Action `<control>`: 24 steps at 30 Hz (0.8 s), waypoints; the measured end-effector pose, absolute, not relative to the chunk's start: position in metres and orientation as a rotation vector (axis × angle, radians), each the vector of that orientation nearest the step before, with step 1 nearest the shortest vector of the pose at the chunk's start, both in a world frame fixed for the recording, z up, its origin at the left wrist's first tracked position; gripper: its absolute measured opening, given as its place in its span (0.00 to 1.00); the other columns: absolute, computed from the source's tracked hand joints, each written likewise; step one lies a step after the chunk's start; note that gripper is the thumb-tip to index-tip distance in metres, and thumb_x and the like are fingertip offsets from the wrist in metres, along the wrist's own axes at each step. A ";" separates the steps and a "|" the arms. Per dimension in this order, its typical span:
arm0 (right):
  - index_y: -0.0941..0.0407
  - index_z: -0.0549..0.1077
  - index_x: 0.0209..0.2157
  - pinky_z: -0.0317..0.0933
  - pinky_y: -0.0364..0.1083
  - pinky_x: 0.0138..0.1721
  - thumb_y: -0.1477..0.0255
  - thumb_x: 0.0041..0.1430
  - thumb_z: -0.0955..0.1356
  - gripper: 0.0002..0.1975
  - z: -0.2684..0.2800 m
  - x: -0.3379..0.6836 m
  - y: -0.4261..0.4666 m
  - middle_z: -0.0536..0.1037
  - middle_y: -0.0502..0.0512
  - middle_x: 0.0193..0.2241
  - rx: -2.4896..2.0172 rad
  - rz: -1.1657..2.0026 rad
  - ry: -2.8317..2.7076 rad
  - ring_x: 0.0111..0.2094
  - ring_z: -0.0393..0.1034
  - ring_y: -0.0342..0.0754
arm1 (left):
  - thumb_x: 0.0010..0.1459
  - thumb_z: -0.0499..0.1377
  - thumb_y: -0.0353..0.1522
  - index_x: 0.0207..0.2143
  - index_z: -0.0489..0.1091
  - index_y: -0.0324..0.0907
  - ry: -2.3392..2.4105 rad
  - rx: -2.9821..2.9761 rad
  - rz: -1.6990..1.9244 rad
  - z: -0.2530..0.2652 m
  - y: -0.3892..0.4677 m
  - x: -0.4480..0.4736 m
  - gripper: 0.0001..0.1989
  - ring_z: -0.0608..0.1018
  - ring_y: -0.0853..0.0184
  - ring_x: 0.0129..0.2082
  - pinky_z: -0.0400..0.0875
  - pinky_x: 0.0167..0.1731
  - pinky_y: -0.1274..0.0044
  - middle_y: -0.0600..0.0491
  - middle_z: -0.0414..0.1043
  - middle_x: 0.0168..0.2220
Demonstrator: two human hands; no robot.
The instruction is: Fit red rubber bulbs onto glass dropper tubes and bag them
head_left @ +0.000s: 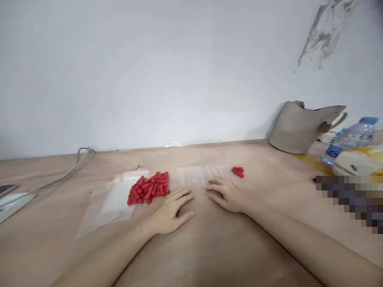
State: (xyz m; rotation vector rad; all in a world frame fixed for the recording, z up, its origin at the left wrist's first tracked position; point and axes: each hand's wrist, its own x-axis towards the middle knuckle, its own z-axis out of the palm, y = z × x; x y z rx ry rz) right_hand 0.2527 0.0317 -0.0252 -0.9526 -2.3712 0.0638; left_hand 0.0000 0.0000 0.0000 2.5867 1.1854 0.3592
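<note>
A row of thin clear tubes (190, 176) lies side by side on the wooden table. Left of it is a heap of red dropper bulbs (149, 186), partly on clear plastic bags (115, 199). A few more red dropper bulbs (238, 171) lie at the row's right end. My left hand (173, 211) rests palm down just in front of the tubes, fingers apart and holding nothing. Over the near right part of the row, my right hand (226, 195) is spread with nothing in its grip. Its fingertips are at the tubes; whether they press on them I cannot tell.
A cut-open grey container (293, 127) stands against the wall at the right, beside plastic bottles (356, 135) and wrappers. Grey cables (67, 175) run across the table's left side. A dark flat object (6, 189) and a pale sheet (14, 205) lie at the left edge.
</note>
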 end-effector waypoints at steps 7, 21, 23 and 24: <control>0.54 0.71 0.43 0.59 0.49 0.47 0.69 0.58 0.61 0.13 -0.024 0.251 0.032 0.70 0.58 0.44 -0.937 0.091 -2.368 0.46 0.63 0.49 | 0.58 0.51 0.42 0.56 0.59 0.46 1.173 2.602 0.395 0.001 -0.004 -0.002 0.24 0.58 0.59 0.58 0.56 0.56 0.64 0.50 0.54 0.59; 0.54 0.68 0.45 0.59 0.50 0.45 0.69 0.57 0.62 0.13 -0.028 0.247 0.031 0.71 0.57 0.43 -0.944 0.108 -2.326 0.43 0.65 0.48 | 0.58 0.51 0.41 0.55 0.60 0.47 1.145 2.653 0.452 -0.004 -0.001 -0.005 0.22 0.60 0.59 0.57 0.58 0.55 0.64 0.49 0.58 0.58; 0.55 0.68 0.44 0.59 0.49 0.44 0.69 0.56 0.63 0.13 -0.026 0.247 0.030 0.71 0.57 0.42 -0.956 0.111 -2.307 0.42 0.65 0.48 | 0.58 0.51 0.40 0.54 0.61 0.47 1.136 2.667 0.465 -0.005 -0.001 -0.005 0.22 0.61 0.60 0.57 0.59 0.54 0.64 0.49 0.58 0.57; 0.55 0.68 0.43 0.60 0.49 0.43 0.69 0.56 0.63 0.12 -0.025 0.248 0.031 0.71 0.57 0.41 -0.969 0.097 -2.295 0.42 0.65 0.48 | 0.58 0.51 0.40 0.54 0.61 0.46 1.124 2.679 0.478 -0.006 -0.002 -0.005 0.21 0.61 0.60 0.57 0.59 0.54 0.64 0.49 0.59 0.57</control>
